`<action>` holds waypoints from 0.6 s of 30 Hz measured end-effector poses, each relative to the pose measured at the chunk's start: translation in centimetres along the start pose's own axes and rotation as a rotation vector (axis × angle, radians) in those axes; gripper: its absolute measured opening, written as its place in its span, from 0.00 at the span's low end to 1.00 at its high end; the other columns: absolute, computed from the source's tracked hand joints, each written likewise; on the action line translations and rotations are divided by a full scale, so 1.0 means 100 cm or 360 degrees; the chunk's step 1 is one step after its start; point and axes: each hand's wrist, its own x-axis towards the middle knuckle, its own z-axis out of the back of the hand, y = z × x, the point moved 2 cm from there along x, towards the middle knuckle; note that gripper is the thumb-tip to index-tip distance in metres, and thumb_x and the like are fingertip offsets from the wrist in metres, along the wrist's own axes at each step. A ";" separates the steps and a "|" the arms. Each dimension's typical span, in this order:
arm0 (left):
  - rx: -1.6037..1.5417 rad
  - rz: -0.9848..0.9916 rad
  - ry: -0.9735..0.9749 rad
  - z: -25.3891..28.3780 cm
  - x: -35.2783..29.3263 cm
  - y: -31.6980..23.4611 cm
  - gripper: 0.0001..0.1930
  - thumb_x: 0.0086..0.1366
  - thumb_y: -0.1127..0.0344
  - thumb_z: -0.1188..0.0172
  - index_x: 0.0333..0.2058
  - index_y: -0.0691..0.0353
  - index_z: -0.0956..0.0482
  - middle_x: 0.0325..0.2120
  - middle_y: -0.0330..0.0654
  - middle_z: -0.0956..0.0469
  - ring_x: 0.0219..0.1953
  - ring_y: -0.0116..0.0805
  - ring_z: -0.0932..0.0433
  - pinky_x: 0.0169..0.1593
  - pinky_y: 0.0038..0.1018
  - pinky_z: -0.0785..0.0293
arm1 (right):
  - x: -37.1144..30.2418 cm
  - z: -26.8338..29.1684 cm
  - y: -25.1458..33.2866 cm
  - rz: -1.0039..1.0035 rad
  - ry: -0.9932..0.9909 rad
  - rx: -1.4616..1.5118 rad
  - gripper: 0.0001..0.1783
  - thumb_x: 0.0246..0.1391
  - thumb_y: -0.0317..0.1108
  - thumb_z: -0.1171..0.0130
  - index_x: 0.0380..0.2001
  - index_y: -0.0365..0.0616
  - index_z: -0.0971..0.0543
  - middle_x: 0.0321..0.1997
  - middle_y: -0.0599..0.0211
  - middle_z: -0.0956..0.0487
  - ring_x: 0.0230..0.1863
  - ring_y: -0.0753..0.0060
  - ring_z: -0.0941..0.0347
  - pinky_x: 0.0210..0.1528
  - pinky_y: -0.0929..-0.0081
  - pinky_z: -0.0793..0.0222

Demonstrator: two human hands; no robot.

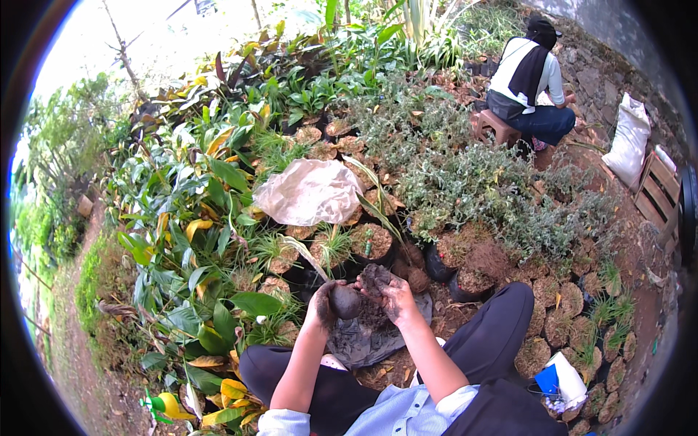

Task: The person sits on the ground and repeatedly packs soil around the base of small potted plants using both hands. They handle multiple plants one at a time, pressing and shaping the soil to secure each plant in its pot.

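Note:
Both my hands are raised over my lap, close together and smeared with dark soil. My left hand is curled around a smooth, dark, rounded thing; whether it is a small planting bag or a ball, I cannot tell. My right hand grips a clump of dark soil, and more loose soil shows below it, between the hands. Beneath them a black plastic sheet is spread on the ground. A long pale leaf reaches down toward my left hand; its lower end is hidden.
Potted plants crowd the ground ahead, with a crumpled whitish plastic sheet on top. Broad-leaved plants stand at left. Another person sits on a stool far right, near a white sack and wooden crate.

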 end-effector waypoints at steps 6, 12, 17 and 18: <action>0.0085 -0.0138 -0.0157 -0.005 -0.005 0.000 0.11 0.63 0.64 0.57 0.36 0.65 0.30 0.37 0.53 0.24 0.41 0.47 0.24 0.48 0.41 0.28 | 0.007 0.001 -0.003 0.0075 -0.0052 0.0230 0.18 0.54 0.27 0.47 0.49 0.34 0.30 0.47 0.52 0.24 0.48 0.58 0.26 0.51 0.65 0.29; 0.0062 -0.0148 -0.0151 -0.005 -0.006 -0.004 0.13 0.62 0.62 0.56 0.36 0.66 0.29 0.38 0.54 0.25 0.42 0.48 0.25 0.49 0.43 0.30 | 0.001 0.003 0.004 0.0087 -0.0248 -0.0139 0.17 0.50 0.22 0.43 0.45 0.35 0.27 0.45 0.54 0.23 0.45 0.62 0.25 0.48 0.70 0.28; -0.0121 -0.0155 -0.0032 -0.015 -0.012 -0.009 0.18 0.59 0.56 0.55 0.37 0.66 0.28 0.37 0.52 0.25 0.42 0.51 0.26 0.50 0.45 0.31 | 0.001 0.004 0.013 0.0149 -0.0296 -0.0011 0.12 0.53 0.25 0.45 0.42 0.36 0.25 0.42 0.55 0.22 0.42 0.62 0.23 0.44 0.71 0.26; -0.0154 -0.0182 -0.0011 -0.019 -0.014 -0.009 0.18 0.59 0.56 0.55 0.36 0.66 0.28 0.37 0.52 0.24 0.41 0.51 0.26 0.50 0.45 0.31 | 0.001 0.002 0.015 0.0160 -0.0327 0.0050 0.11 0.53 0.26 0.45 0.41 0.36 0.24 0.41 0.55 0.21 0.41 0.62 0.23 0.43 0.72 0.25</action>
